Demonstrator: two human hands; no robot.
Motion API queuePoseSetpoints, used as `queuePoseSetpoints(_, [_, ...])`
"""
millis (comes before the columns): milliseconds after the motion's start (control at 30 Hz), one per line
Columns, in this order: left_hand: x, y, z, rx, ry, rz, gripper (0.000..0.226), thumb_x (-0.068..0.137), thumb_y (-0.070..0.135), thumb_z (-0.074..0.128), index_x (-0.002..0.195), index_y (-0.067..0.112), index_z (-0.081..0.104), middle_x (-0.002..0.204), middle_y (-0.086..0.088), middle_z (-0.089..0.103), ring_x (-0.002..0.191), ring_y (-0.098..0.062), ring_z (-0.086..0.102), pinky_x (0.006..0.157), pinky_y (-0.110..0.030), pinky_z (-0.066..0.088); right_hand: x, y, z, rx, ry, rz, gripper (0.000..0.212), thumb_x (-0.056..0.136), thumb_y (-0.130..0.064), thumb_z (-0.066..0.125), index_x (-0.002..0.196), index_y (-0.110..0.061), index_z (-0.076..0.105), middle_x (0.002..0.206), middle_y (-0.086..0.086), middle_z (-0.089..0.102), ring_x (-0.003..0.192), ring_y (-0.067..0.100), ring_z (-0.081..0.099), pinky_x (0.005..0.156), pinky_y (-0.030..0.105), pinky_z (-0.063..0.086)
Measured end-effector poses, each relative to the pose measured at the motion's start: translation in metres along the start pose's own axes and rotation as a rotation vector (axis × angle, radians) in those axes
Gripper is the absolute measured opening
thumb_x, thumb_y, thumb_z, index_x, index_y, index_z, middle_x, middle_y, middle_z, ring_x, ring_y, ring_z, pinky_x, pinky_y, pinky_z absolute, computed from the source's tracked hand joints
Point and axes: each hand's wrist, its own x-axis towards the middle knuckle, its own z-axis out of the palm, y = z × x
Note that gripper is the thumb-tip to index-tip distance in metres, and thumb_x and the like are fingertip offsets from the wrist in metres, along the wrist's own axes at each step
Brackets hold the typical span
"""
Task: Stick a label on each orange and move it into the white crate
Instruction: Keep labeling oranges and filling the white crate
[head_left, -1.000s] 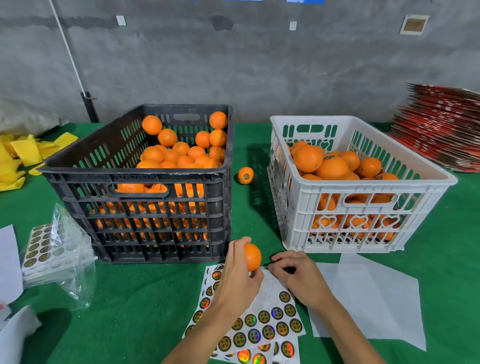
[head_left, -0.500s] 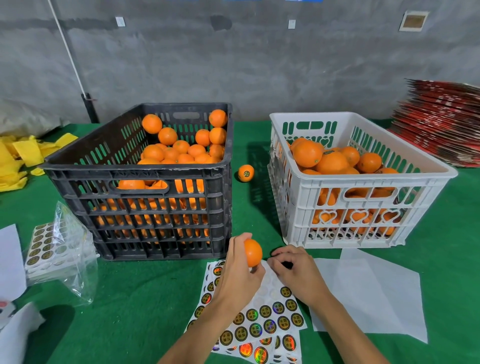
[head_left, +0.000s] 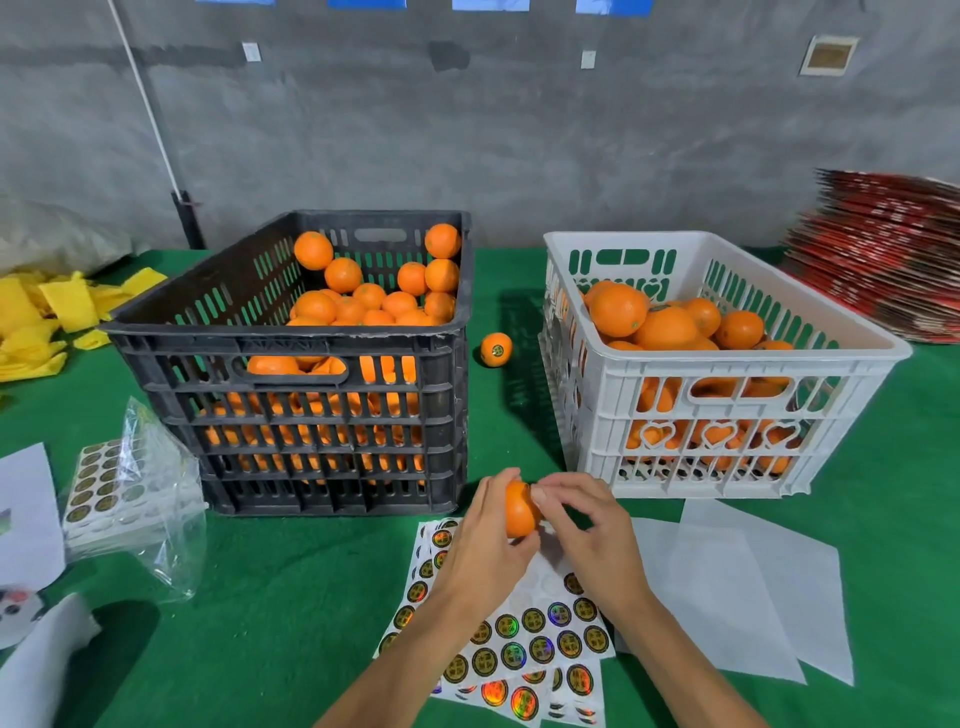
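The left hand (head_left: 480, 551) gripped the orange (head_left: 519, 509) above the sticker sheet (head_left: 524, 639) while the right hand (head_left: 582, 525) pinched at its side (sticker hidden), and should rub it flat.

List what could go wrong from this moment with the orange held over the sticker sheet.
1. The left hand grips the small round orange while the right hand presses at its side; a hurried press may leave the label creased or half stuck.
2. A loose labelled orange lies on the green table between the black slotted plastic crate and the white plastic crate; it might be forgotten.
3. The forearms hover over the glossy round-sticker sheet and could drag or crumple it.
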Motion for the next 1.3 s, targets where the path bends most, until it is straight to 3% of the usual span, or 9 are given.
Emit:
queuePoseSetpoints(100, [0.001,0.001,-0.003,-0.04,0.036,-0.036,0.073,0.093,0.015,0.072,0.151,0.036,0.033,0.145,0.013,0.042,0.125,-0.011,0.052,0.107,-0.038,0.05,-0.007,0.0,0.001,-0.21,-0.112,-0.114,0.042,0.099,-0.054,0.056,0.132,-0.031,0.067,0.134,-0.023,0.06,0.129,0.006,0.051,0.109,0.03,0.043])
queuePoseSetpoints(200, [-0.003,0.005,-0.007,-0.053,0.092,0.015,0.066,0.097,0.016,0.069,0.145,0.043,0.034,0.142,0.017,0.041,0.124,-0.008,0.052,0.106,-0.039,0.049,-0.01,-0.007,0.005,-0.371,-0.156,-0.161,0.053,0.099,-0.055,0.051,0.144,-0.028,0.057,0.143,-0.017,0.057,0.134,0.001,0.046,0.114,0.035,0.041])
queuePoseSetpoints(367, [-0.002,0.024,-0.019,-0.065,0.189,0.183,0.064,0.097,0.018,0.071,0.149,0.036,0.039,0.146,0.02,0.038,0.128,-0.009,0.052,0.103,-0.038,0.052,-0.001,-0.04,0.0,-0.394,-0.034,-0.219,0.065,0.091,-0.063,0.059,0.142,-0.022,0.06,0.14,-0.013,0.06,0.13,0.005,0.053,0.111,0.032,0.046])
queuePoseSetpoints(567, [0.052,0.089,-0.061,-0.022,0.248,0.414,0.064,0.096,0.011,0.068,0.154,0.02,0.041,0.152,0.011,0.037,0.134,-0.012,0.049,0.107,-0.038,0.05,0.062,-0.103,-0.032,-0.588,0.177,-0.411,0.058,0.089,-0.049,0.069,0.131,-0.01,0.066,0.134,0.004,0.067,0.122,0.02,0.063,0.102,0.041,0.053])
queuePoseSetpoints(800, [0.136,0.195,-0.069,0.02,0.171,0.541,0.061,0.098,0.012,0.051,0.153,0.032,0.032,0.153,0.016,0.034,0.125,0.003,0.043,0.104,-0.016,0.04,0.129,-0.151,-0.109,-0.819,0.417,-0.382,0.047,0.098,-0.038,0.065,0.135,-0.009,0.064,0.137,0.008,0.064,0.127,0.025,0.059,0.11,0.041,0.045])
queuePoseSetpoints(900, [0.159,0.229,-0.057,0.029,0.028,0.525,0.062,0.105,0.014,0.046,0.159,0.034,0.022,0.164,0.013,0.027,0.138,0.009,0.031,0.111,-0.008,0.028,0.14,-0.153,-0.124,-0.87,0.468,-0.321,0.037,0.097,-0.016,0.066,0.134,-0.01,0.067,0.144,0.009,0.06,0.136,0.029,0.054,0.119,0.039,0.031])
queuePoseSetpoints(1000, [0.174,0.234,-0.061,0.116,-0.122,0.471,0.062,0.108,0.017,0.043,0.164,0.026,0.017,0.169,0.004,0.02,0.154,-0.014,0.024,0.126,-0.034,0.024,0.143,-0.148,-0.121,-0.888,0.399,-0.254,0.037,0.102,-0.018,0.057,0.139,-0.014,0.063,0.152,0.007,0.053,0.144,0.026,0.045,0.123,0.041,0.028])
queuePoseSetpoints(1100, [0.188,0.217,-0.098,0.33,0.004,0.44,0.066,0.098,0.003,0.054,0.159,0.015,0.029,0.164,-0.005,0.029,0.151,-0.024,0.03,0.123,-0.039,0.028,0.149,-0.15,-0.098,-0.762,0.387,-0.355,0.03,0.098,-0.017,0.065,0.127,-0.01,0.072,0.136,0.01,0.066,0.128,0.029,0.06,0.112,0.044,0.044])
queuePoseSetpoints(1300, [0.193,0.135,-0.23,0.619,0.116,0.026,0.037,0.097,0.034,0.064,0.13,0.017,0.062,0.135,-0.009,0.063,0.129,-0.031,0.055,0.103,-0.042,0.047,0.182,-0.185,-0.008,-0.485,0.096,-0.405,0.033,0.103,-0.032,0.057,0.131,-0.019,0.069,0.132,0.0,0.069,0.126,0.022,0.057,0.108,0.036,0.043])
